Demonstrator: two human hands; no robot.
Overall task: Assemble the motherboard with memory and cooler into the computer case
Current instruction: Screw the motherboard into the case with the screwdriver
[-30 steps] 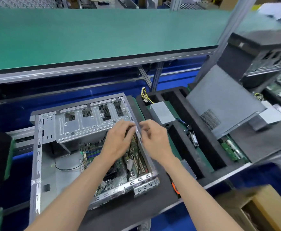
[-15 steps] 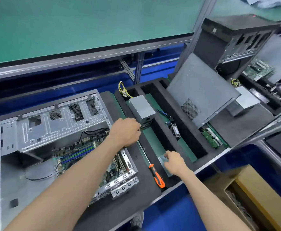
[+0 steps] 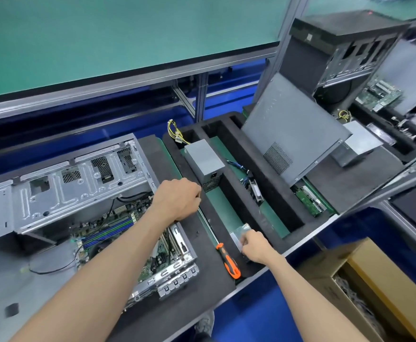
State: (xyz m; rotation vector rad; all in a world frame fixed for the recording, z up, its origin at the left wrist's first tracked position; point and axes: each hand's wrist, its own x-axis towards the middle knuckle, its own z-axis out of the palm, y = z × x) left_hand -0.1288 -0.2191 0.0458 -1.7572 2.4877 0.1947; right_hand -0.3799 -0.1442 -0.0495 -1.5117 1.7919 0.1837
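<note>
Left hand (image 3: 177, 199) curled over the computer case (image 3: 61, 193) edge; right hand (image 3: 255, 245) pinches a clear bag (image 3: 237, 234) right of an orange screwdriver (image 3: 227, 260), power supply (image 3: 203, 160) beyond.

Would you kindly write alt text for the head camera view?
A person's left hand rests curled on the open computer case holding a motherboard, while the right hand reaches a small clear bag in a foam tray beside an orange-handled screwdriver.

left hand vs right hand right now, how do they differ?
The left hand is a closed fist resting at the right edge of the open computer case; the right hand reaches into the foam tray beside it, fingers on a small clear bag. Left sits farther from the camera, right nearer. Neither touches the orange screwdriver between them.
</note>
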